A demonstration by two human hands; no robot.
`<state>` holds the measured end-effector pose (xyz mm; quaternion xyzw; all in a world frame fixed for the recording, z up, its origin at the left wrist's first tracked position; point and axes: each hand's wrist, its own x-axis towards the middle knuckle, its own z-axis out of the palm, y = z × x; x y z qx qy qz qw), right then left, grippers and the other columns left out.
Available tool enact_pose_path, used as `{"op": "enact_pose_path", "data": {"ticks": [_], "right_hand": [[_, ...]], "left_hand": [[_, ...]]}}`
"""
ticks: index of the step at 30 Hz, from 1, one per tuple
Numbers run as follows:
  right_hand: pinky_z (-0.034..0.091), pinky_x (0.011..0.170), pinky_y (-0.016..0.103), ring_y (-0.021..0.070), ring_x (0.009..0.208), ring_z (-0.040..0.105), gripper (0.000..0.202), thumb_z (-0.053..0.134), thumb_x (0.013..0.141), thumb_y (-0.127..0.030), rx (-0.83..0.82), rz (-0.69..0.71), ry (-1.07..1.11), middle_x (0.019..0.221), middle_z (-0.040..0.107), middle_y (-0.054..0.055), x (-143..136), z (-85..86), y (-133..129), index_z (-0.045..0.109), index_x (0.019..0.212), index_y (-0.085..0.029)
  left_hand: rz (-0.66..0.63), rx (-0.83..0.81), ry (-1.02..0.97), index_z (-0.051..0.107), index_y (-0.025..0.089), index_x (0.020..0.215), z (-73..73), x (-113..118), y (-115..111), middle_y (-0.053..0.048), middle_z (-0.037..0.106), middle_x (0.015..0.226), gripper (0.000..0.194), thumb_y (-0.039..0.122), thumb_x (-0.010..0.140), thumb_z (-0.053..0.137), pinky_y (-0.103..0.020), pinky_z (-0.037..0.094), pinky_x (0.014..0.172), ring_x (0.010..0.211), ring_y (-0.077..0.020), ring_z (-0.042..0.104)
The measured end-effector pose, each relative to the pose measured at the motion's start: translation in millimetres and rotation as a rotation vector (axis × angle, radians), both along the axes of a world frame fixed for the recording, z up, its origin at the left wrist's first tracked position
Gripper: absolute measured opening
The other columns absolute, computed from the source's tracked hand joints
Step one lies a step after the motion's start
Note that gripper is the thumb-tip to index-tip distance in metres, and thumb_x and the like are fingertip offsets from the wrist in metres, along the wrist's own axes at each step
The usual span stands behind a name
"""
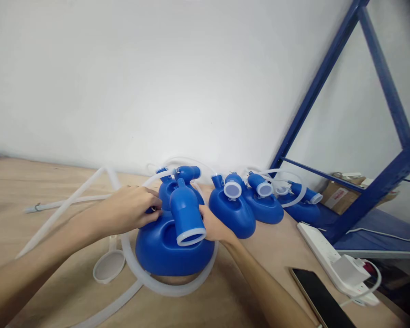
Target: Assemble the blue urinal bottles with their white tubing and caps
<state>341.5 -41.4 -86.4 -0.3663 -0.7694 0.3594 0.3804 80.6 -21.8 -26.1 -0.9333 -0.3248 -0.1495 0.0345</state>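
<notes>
A blue plastic urinal bottle [174, 259] with a recessed handle stands in front of me. My left hand [136, 207] is closed at its upper left, by the neck. My right hand [214, 224] grips a blue funnel-shaped mouthpiece [186, 209] from the right, its fingers mostly hidden behind. The mouthpiece's wide, white-rimmed mouth tilts down towards me, narrow end up. A translucent corrugated hose [171, 289] curls around the front of the bottle and runs left. Beside my left forearm lies a round whitish cap [108, 266] with a tab.
Several more blue bottles [230, 214] with mouthpieces and hoses stand behind and to the right. A phone [317, 291] and a white power strip [324, 255] with a charger lie at the right. Beyond rises a blue metal rack [314, 82] holding a cardboard box [340, 198].
</notes>
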Motion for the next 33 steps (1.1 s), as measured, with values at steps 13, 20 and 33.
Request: {"op": "enact_pose_path", "data": {"ticks": [13, 20, 33], "right_hand": [[0.059, 0.098, 0.051, 0.0363, 0.103, 0.072, 0.043, 0.09, 0.066, -0.06, -0.074, 0.038, 0.027, 0.093, 0.075, 0.008, -2, 3.3, -4, 0.076, 0.089, -0.026], [0.06, 0.096, 0.05, 0.0347, 0.102, 0.072, 0.032, 0.088, 0.072, -0.054, -0.069, 0.059, 0.044, 0.09, 0.074, 0.007, -2, 2.5, -4, 0.076, 0.084, -0.027], [0.061, 0.095, 0.056, 0.0383, 0.1, 0.074, 0.042, 0.095, 0.057, -0.052, -0.063, -0.103, 0.23, 0.09, 0.079, 0.008, -2, 0.6, -2, 0.079, 0.085, -0.027]], "left_hand": [[0.105, 0.065, 0.084, 0.057, 0.021, 0.069, -4.0, 3, -13, -0.003, 0.069, 0.076, 0.018, 0.024, 0.087, 0.053, -0.033, 0.036, 0.057, 0.064, -0.0207, 0.063], [-0.03, 0.277, -0.164, 0.071, 0.024, 0.078, -24.3, -10, -10, -0.003, 0.077, 0.098, 0.025, 0.034, 0.092, 0.053, -0.062, 0.032, 0.114, 0.094, -0.0275, 0.071], [-0.07, 0.153, -0.134, 0.07, 0.032, 0.131, 8.2, -26, -21, -0.006, 0.067, 0.139, 0.036, 0.044, 0.1, 0.055, -0.051, 0.042, 0.114, 0.129, -0.0299, 0.061]]}}
